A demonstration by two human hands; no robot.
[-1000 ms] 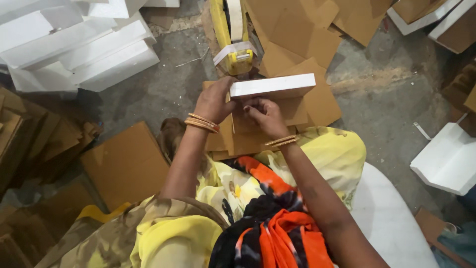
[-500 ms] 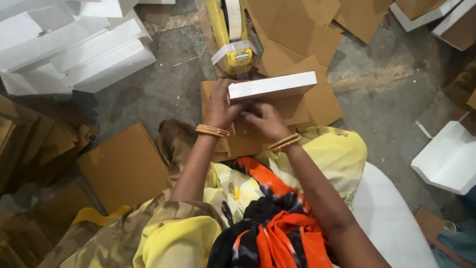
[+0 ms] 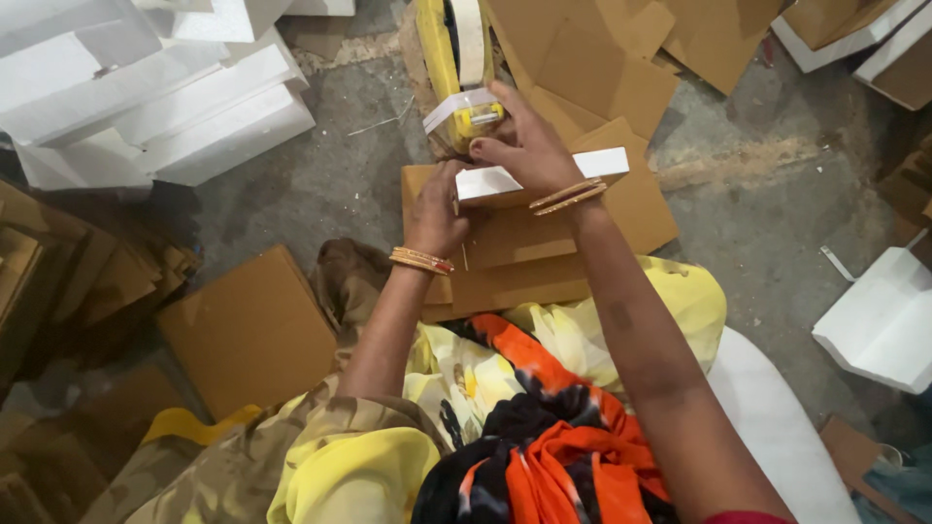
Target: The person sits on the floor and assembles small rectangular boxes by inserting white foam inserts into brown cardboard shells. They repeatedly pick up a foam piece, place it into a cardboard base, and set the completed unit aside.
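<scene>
Several white foam blocks (image 3: 155,107) stacked top left on the grey concrete floor (image 3: 320,184), biggest items in view. More white foam pieces at right edge (image 3: 879,320) and top right. Flat brown cardboard sheets (image 3: 602,58) scattered at top centre; another cardboard sheet (image 3: 248,330) lies on the floor at left, beside the person's knee. Stacked cardboard panels (image 3: 544,252) lie directly in front of the lap, under both hands. Person seated, yellow floral garment with orange-black scarf (image 3: 544,456) across the lap.

White rectangular box (image 3: 607,160) held just above the cardboard panels, long side running left to right, tilted slightly. Left hand (image 3: 434,215) curled closed around the box's left end, bangles at the wrist. Right hand (image 3: 524,146) over the top of the box, fingers stretched forward and touching the yellow tape dispenser (image 3: 466,116) just beyond it; cannot tell if that hand grips anything. Dispenser carries a roll of pale tape (image 3: 469,39), standing on the floor near the cardboard.
</scene>
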